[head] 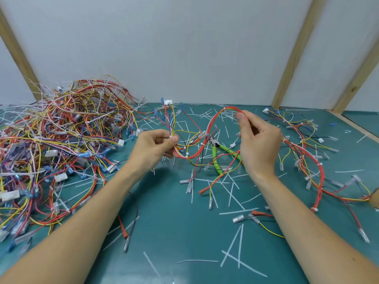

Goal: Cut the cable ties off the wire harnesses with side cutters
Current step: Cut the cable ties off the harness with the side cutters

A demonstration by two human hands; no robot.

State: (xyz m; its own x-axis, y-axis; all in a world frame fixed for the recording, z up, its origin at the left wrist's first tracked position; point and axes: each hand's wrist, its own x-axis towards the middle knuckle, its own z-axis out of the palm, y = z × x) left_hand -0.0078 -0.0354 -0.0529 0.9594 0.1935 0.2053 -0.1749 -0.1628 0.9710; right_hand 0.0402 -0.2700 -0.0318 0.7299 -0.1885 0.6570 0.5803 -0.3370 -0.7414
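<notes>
A wire harness [207, 130] of red, yellow and orange wires hangs looped between my two hands above the green mat. My left hand [155, 147] pinches one end of the bundle near a white cable tie [187, 155]. My right hand [259, 140] holds the other end up, thumb and fingers closed on the red wires at the top of the loop. The side cutters [222, 154], with green handles, lie on the mat between my hands, under the harness, untouched.
A large tangled pile of harnesses [61, 140] fills the left of the green mat [184, 232]. Another harness [307, 160] is spread out on the right. Cut white tie strips [235, 249] litter the mat. A white wall with wooden battens stands behind.
</notes>
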